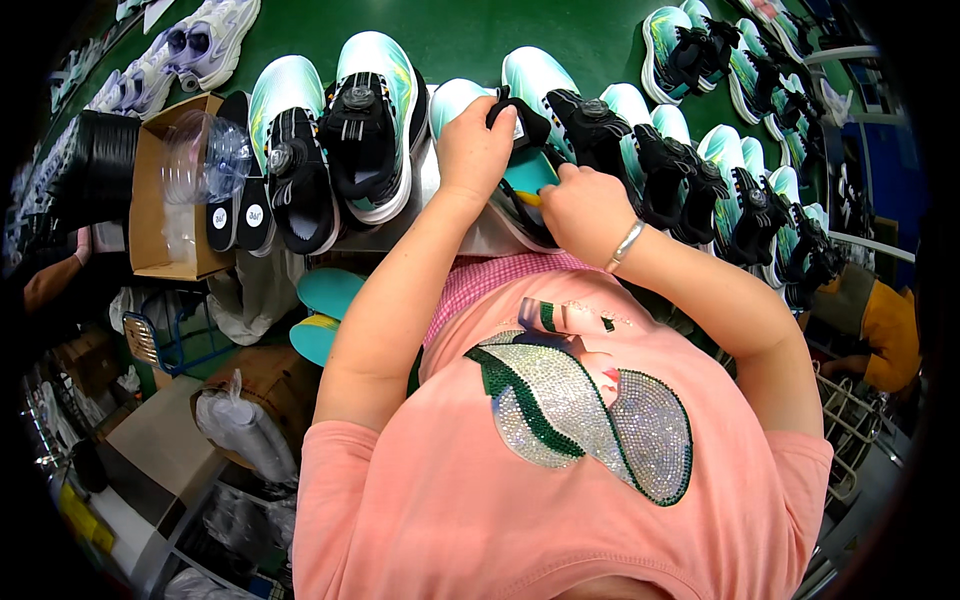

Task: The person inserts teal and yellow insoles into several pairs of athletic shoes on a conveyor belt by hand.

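In the middle of the bench stands a sneaker (455,100) with a pale mint toe and black upper. My left hand (476,150) pinches its black tongue (527,122) and holds it up. A teal insole (531,173) with a yellow-orange patch shows at the shoe's opening. Curled fingers of my right hand (592,212) press on the insole's right side; their tips are partly hidden. Left of my left hand stand two matching sneakers (376,130), and another sneaker (590,125) is just beyond my right hand.
Rows of similar sneakers (735,190) line the green surface (480,30) on the right. At the left are black insoles (238,170), an open cardboard box (160,215) with clear plastic shapes, and white-purple shoes (205,50). More teal insoles (330,292) lie below the bench edge. Other people's arms show at both sides.
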